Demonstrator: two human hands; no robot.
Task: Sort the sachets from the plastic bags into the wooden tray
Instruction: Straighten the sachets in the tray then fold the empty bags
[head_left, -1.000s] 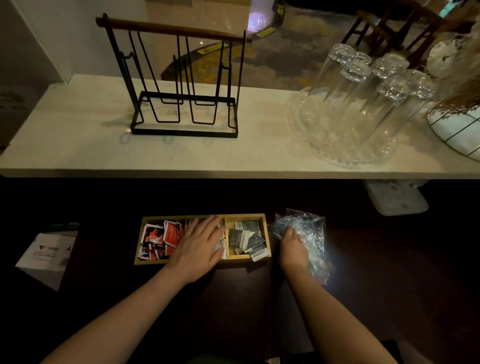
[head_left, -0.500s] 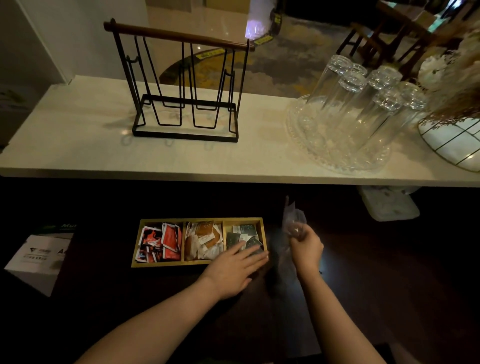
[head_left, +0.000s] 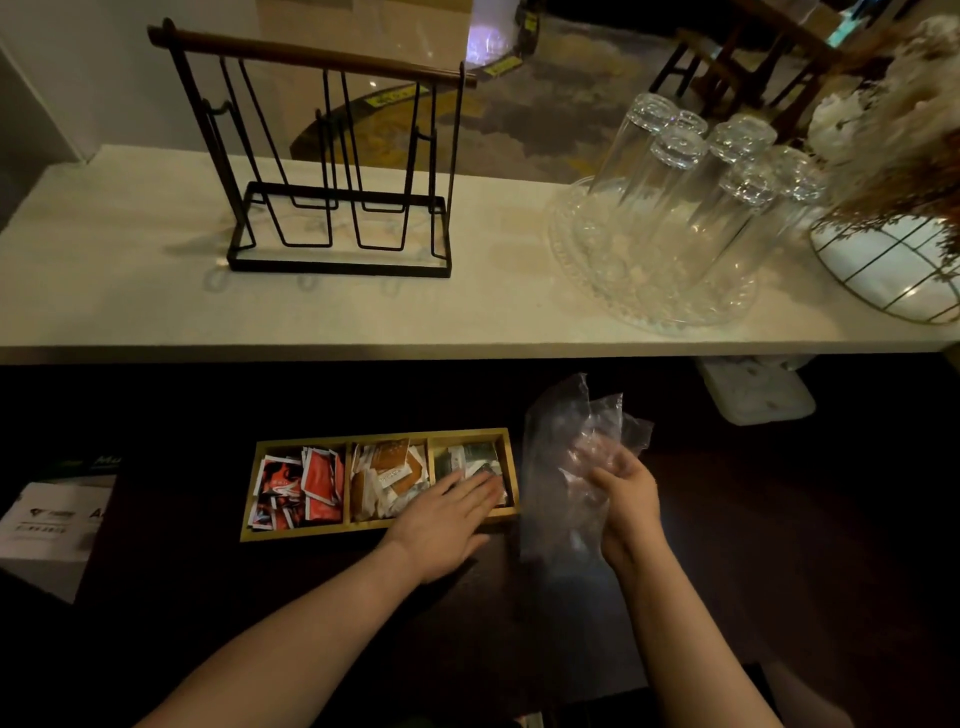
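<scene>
Since a second ago the left hand (head_left: 447, 525) has slid from the tray's middle compartment to its right one, and the right hand (head_left: 626, 506) has lifted the plastic bag (head_left: 561, 467) upright. At lower left a white box (head_left: 49, 525) bears print too small to read. The wooden tray (head_left: 374, 529), lower centre on the dark table (head_left: 779, 545), holds red sachets (head_left: 301, 486), then orange and white, then green. Left fingers lie straight on the green sachets (head_left: 470, 457); right fingers curl round the bag.
</scene>
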